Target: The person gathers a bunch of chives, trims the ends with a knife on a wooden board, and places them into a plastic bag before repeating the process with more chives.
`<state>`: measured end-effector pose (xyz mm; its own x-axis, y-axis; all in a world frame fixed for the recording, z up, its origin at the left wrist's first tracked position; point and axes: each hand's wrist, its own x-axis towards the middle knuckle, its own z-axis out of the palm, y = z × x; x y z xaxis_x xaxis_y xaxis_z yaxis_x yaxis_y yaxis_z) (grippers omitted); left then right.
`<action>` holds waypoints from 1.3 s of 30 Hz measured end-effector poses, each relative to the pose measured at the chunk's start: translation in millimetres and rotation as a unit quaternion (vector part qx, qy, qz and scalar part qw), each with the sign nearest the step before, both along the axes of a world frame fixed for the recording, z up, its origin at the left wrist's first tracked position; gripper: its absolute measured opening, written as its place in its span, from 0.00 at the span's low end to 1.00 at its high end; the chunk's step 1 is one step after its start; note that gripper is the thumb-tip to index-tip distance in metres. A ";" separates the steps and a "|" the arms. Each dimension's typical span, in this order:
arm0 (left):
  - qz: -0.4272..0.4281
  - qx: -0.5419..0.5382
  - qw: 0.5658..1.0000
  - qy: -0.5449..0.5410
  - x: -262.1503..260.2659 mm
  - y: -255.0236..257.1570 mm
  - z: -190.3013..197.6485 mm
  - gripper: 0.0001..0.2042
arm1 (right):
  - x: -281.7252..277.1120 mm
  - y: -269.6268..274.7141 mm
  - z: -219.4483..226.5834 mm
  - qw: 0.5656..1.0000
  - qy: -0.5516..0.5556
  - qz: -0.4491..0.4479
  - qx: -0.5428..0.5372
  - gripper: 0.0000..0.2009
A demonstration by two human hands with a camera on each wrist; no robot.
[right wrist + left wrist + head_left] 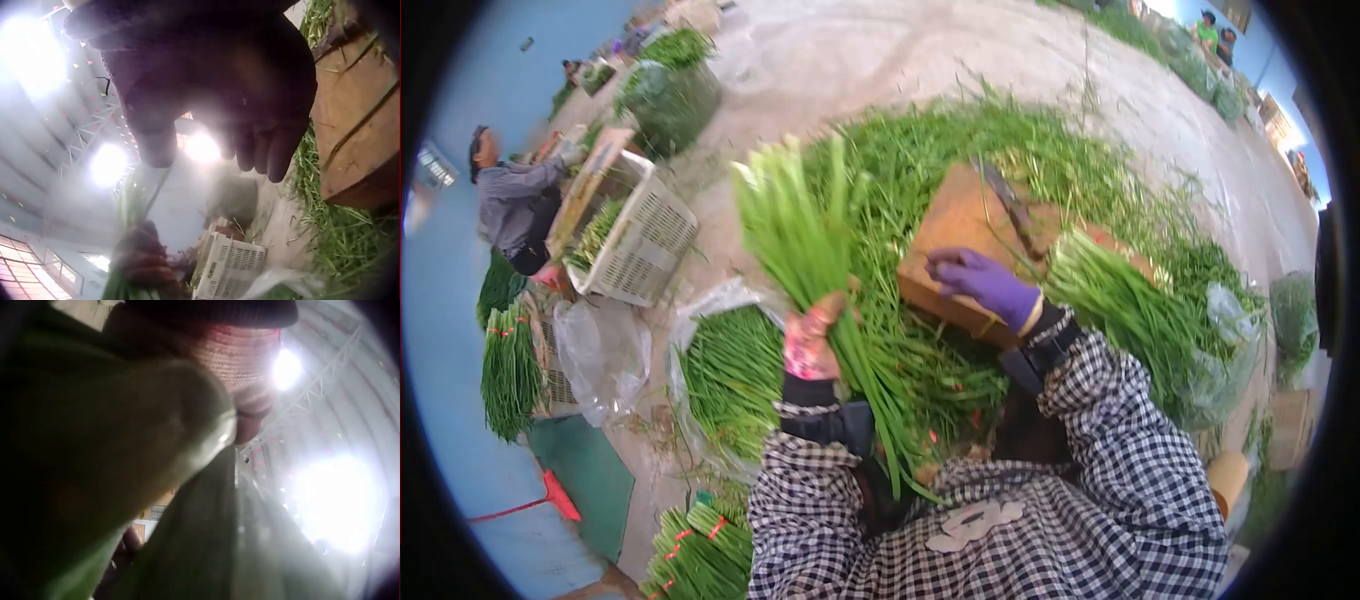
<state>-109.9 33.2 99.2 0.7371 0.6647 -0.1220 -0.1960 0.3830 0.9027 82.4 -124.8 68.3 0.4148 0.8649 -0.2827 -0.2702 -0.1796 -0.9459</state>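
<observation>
In the head view my left hand, in a pink and white glove with bare fingertips, grips a bunch of green chives. Their pale cut ends point up and away, and the long leaves trail down toward my lap. Leaves and a blurred finger fill much of the left wrist view. My right hand, in a purple glove, is over the near edge of a wooden block, its fingers loosely extended and holding nothing. A dark metal blade stands at the block's far side. More chives lie right of the block.
Loose green trimmings surround the block. A plastic-lined container of chives stands left of my left hand. Banded bunches lie at lower left. Farther left, a person sits by a white plastic crate.
</observation>
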 end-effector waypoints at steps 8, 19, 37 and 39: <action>0.108 -0.074 0.987 -0.091 7.8 24.5 -12.9 0.15 | 5.6 8.7 -37.2 0.998 -0.020 -0.062 -0.007 0.17; 0.021 -0.119 0.993 0.010 69.6 -17.6 -42.2 0.23 | -25.5 -18.5 -32.1 0.996 0.043 -0.072 -0.035 0.18; -0.375 0.259 0.859 0.235 48.4 -100.4 127.1 0.22 | -42.4 -129.8 29.7 0.926 0.162 -0.012 0.341 0.47; -0.427 0.184 0.838 0.285 34.0 -122.7 133.7 0.21 | -58.4 -153.0 52.4 0.911 0.176 -0.033 0.373 0.44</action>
